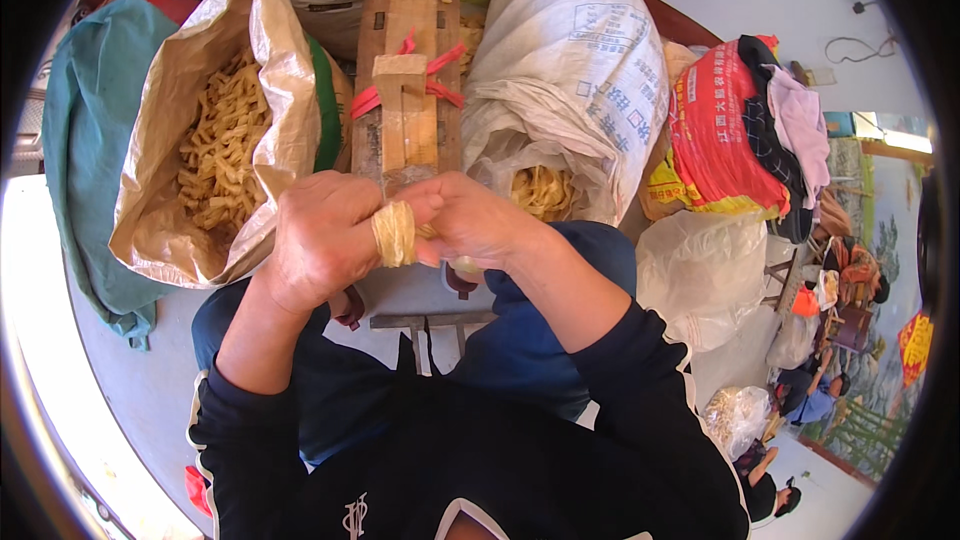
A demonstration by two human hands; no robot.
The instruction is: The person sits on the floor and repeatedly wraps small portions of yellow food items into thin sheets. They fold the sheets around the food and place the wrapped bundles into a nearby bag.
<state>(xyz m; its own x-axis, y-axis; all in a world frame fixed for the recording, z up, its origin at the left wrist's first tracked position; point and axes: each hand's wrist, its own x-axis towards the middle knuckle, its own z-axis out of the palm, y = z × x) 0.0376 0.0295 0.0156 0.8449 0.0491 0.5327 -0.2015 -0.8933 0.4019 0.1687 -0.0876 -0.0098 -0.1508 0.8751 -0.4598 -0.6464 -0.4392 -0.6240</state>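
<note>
My left hand (326,236) and my right hand (472,217) meet in front of the wooden bench. A pale yellow strip (394,234), perhaps bean-curd skin, is wound in a band at the fingers of my left hand, which grips it. The fingers of my right hand close on more of the yellow material just beside the band. Beyond them lies the wooden bench (367,30) with an upright wood block (399,79) and red ties. An open woven sack (289,101) on the left holds many short yellow pieces (225,142). On the right, a plastic-lined white sack (570,52) holds loose yellow strips (541,191).
Teal cloth (105,127) drapes beside the left sack. A red printed sack (724,127) with clothing on it and a clear plastic bag (697,270) are to the right. Several people sit at the far right, one in a blue top (817,397). A low metal frame (431,321) is between my knees.
</note>
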